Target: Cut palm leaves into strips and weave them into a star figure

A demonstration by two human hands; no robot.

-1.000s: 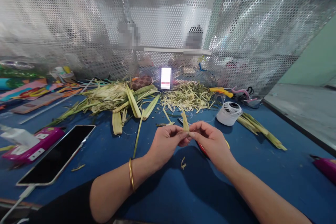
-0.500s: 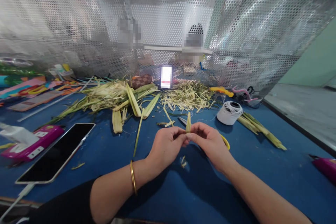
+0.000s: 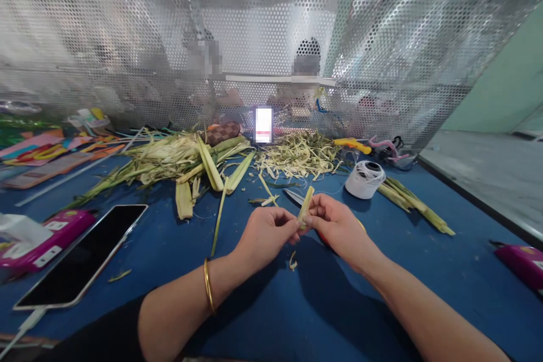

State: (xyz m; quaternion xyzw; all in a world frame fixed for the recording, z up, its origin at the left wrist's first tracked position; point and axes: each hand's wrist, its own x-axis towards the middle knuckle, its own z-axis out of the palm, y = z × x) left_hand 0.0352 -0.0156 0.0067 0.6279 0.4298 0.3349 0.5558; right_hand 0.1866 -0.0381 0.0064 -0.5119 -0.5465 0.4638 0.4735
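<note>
A short pale-green leaf strip [image 3: 306, 202] stands tilted to the right between my two hands. My left hand [image 3: 267, 235], with a gold bangle on its wrist, pinches the strip's lower end. From the other side, my right hand [image 3: 337, 226] grips it between thumb and fingers. Scissors [image 3: 293, 197] lie on the blue table just beyond, their handles mostly hidden under my right hand. A small curled scrap [image 3: 293, 261] rests on the table below my fingers.
A white thread spool [image 3: 365, 180] stands at right, beside several stalks [image 3: 418, 203]. Leaf piles [image 3: 165, 155] and shredded strips [image 3: 297, 155] lie at the back. A phone [image 3: 85, 254] and a purple power strip [image 3: 55, 237] are at left. A perforated screen [image 3: 263, 28] rises behind.
The leaf strip has gone from nearly upright to leaning right, and more of it shows between my fingers. Both hands keep their pinch. The whole view has shifted slightly.
</note>
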